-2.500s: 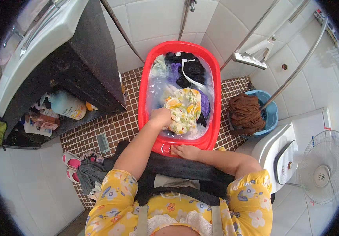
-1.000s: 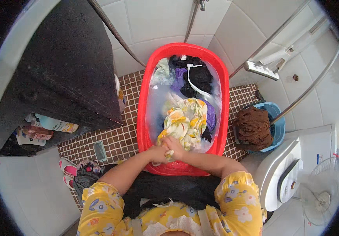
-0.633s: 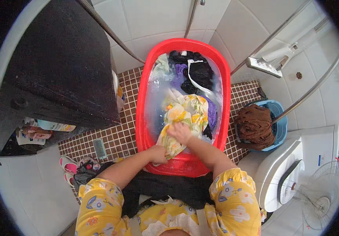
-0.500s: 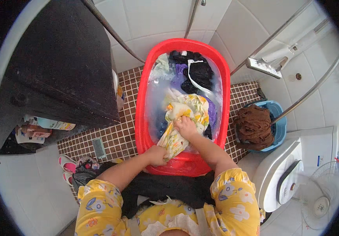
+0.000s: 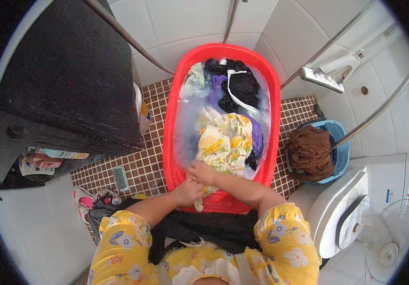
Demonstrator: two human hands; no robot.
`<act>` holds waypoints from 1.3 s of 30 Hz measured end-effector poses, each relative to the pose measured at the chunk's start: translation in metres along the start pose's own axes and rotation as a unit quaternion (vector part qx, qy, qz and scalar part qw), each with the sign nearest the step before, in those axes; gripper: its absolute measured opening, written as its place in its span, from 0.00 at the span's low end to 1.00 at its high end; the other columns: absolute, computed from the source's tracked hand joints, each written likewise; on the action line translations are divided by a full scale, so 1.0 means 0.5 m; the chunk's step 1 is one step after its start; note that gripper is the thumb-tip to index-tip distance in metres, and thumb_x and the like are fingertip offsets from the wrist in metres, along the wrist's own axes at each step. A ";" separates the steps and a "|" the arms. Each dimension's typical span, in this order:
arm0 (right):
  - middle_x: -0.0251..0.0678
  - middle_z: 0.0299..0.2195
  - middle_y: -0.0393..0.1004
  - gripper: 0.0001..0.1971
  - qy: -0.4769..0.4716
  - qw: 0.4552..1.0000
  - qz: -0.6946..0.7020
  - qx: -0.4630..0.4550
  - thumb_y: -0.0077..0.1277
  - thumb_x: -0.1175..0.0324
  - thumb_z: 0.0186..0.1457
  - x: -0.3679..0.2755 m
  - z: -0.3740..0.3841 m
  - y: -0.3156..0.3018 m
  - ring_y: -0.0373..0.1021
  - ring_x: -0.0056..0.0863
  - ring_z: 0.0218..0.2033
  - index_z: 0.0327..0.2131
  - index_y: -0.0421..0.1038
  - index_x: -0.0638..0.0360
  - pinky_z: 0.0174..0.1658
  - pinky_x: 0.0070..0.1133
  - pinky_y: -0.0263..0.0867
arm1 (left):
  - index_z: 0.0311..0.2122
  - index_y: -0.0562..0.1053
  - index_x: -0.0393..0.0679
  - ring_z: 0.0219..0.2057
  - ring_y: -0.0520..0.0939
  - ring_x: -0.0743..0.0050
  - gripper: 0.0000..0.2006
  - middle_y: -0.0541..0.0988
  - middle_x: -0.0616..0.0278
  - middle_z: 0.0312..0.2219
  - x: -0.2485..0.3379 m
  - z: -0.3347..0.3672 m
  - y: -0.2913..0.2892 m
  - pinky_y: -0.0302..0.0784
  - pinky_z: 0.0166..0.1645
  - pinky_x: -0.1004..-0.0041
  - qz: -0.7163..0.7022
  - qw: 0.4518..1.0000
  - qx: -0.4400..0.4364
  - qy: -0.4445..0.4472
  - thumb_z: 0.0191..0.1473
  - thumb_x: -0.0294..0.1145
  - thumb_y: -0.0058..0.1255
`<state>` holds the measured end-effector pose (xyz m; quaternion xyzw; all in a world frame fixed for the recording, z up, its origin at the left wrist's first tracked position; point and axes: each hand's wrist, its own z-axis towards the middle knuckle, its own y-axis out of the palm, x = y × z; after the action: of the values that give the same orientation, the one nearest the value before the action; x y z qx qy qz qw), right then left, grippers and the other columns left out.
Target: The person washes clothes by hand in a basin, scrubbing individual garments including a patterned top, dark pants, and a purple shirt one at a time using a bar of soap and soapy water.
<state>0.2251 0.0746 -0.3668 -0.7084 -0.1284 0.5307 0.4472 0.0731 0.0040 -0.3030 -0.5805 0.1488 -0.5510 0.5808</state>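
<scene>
A red plastic tub [image 5: 168,142] holds cloudy water and soaking laundry. Over its near half spreads a white garment printed with yellow flowers [image 5: 225,142], wet and crumpled. At the tub's near-left rim, my left hand [image 5: 189,192] is closed on the garment's near end, and a bit of cloth hangs below it. My right hand [image 5: 202,173] is closed just above the left one, the two nearly touching; the cloth under its fingers is mostly hidden. Farther in lie a black garment with white trim [image 5: 242,88], purple cloth [image 5: 256,137] and a pale green cloth [image 5: 195,78].
To the right stand a blue bucket [image 5: 341,152] with a brown mop [image 5: 310,153] and a white toilet [image 5: 339,213]. A white-headed squeegee [image 5: 322,80] leans at the wall. A dark cabinet [image 5: 71,80] is on the left, with pink-and-white shoes [image 5: 83,198] below and a floor drain [image 5: 120,178].
My right hand has moved from the middle of the flowered garment toward me and left, down to my left hand. The garment has spread wider over the water.
</scene>
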 end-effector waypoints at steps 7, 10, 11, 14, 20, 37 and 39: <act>0.44 0.37 0.65 0.13 0.007 0.985 -0.174 0.007 0.44 0.65 0.50 0.016 -0.024 -0.078 0.65 0.43 0.41 0.42 0.67 0.48 0.41 0.36 0.63 | 0.24 0.68 0.46 0.26 0.74 0.62 0.07 0.68 0.62 0.23 0.001 0.001 0.005 0.68 0.29 0.63 -0.012 0.999 -0.015 -0.035 0.38 0.35 0.49; 0.44 0.38 0.64 0.12 0.120 0.965 -0.229 0.034 0.43 0.65 0.51 0.077 -0.036 -0.113 0.65 0.43 0.42 0.40 0.68 0.46 0.42 0.37 0.62 | 0.25 0.68 0.46 0.25 0.75 0.61 0.07 0.68 0.62 0.22 -0.001 -0.007 0.017 0.68 0.28 0.63 0.007 0.999 -0.029 -0.043 0.38 0.35 0.49; 0.45 0.37 0.64 0.11 0.139 0.949 -0.264 0.097 0.44 0.64 0.51 0.119 -0.055 -0.114 0.65 0.43 0.41 0.40 0.69 0.46 0.41 0.36 0.62 | 0.25 0.68 0.46 0.25 0.75 0.61 0.07 0.68 0.62 0.22 0.000 0.001 0.021 0.68 0.28 0.63 0.005 0.999 -0.026 -0.037 0.38 0.35 0.49; 0.46 0.35 0.65 0.11 0.207 0.921 -0.283 0.170 0.46 0.61 0.51 0.155 -0.058 -0.144 0.64 0.44 0.40 0.39 0.69 0.48 0.41 0.35 0.62 | 0.25 0.68 0.46 0.24 0.75 0.61 0.07 0.68 0.61 0.22 -0.004 -0.003 0.020 0.68 0.27 0.62 0.005 0.999 -0.027 -0.039 0.39 0.35 0.49; 0.49 0.34 0.65 0.15 0.432 0.870 -0.047 0.231 0.51 0.59 0.49 0.168 -0.036 -0.175 0.64 0.48 0.41 0.39 0.68 0.54 0.41 0.35 0.65 | 0.24 0.68 0.45 0.23 0.74 0.60 0.08 0.68 0.61 0.22 -0.006 0.006 0.019 0.69 0.27 0.63 0.005 0.999 -0.034 -0.035 0.39 0.36 0.49; 0.37 0.42 0.66 0.16 0.047 0.912 -0.403 0.064 0.42 0.62 0.51 0.164 -0.156 -0.145 0.65 0.36 0.42 0.45 0.67 0.34 0.38 0.38 0.61 | 0.24 0.74 0.44 0.27 0.79 0.51 0.13 0.76 0.52 0.23 0.023 0.075 -0.034 0.75 0.31 0.57 -0.029 0.925 -0.255 -0.280 0.39 0.43 0.52; 0.37 0.41 0.66 0.15 0.118 0.894 -0.425 0.083 0.42 0.62 0.50 0.182 -0.153 -0.192 0.65 0.36 0.42 0.44 0.68 0.35 0.38 0.38 0.62 | 0.25 0.74 0.45 0.28 0.79 0.51 0.13 0.77 0.51 0.24 0.027 0.080 -0.051 0.75 0.32 0.57 -0.017 0.914 -0.285 -0.288 0.40 0.44 0.52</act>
<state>0.3562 0.1508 -0.3483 -0.6039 -0.3193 0.2113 0.6991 0.0982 0.0206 -0.2639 -0.8576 0.1159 -0.3040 0.3984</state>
